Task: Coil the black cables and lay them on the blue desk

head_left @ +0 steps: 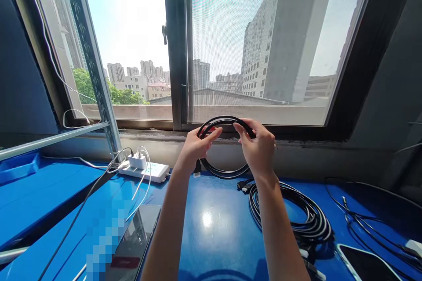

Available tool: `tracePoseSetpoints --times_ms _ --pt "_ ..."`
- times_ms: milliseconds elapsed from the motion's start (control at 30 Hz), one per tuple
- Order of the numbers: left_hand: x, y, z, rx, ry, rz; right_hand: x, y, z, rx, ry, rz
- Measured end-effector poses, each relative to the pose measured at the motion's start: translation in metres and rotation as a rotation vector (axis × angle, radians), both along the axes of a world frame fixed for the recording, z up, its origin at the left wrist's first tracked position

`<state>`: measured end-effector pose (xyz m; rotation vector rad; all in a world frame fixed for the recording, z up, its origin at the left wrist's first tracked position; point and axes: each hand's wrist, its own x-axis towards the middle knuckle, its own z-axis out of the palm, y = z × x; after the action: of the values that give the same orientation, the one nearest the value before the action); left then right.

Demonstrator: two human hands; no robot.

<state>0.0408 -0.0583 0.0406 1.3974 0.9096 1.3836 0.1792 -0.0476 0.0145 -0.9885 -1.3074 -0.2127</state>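
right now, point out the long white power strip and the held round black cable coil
Long white power strip [155,171], head view: top face
Held round black cable coil [227,176], head view: lower arc

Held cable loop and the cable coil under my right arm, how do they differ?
The loop is up in the left hand and right hand, while the coil lies on the table. The loop shows only a few strands; the coil shows many. The loop looks narrower in the picture than the coil. Both are black and wound in rings.
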Motion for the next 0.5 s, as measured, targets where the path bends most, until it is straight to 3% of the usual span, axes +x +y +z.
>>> tracePoseSetpoints --times_ms 167,333,500 --pt "0.0008 0.0001 0.0026 -0.156 -0.078 -0.168 0.0005 -0.0005 0.0002 0.033 -0.049 -0.042" --pt "-0.0029 0.0019 0.0034 -0.215 -0.072 -0.123 -0.0021 -0.0011 0.0021 0.050 -0.113 -0.047" --pt "-0.0074 0.0022 0.0049 -0.164 -0.077 -0.127 -0.0032 0.0001 0.0020 0.027 -0.115 0.026"
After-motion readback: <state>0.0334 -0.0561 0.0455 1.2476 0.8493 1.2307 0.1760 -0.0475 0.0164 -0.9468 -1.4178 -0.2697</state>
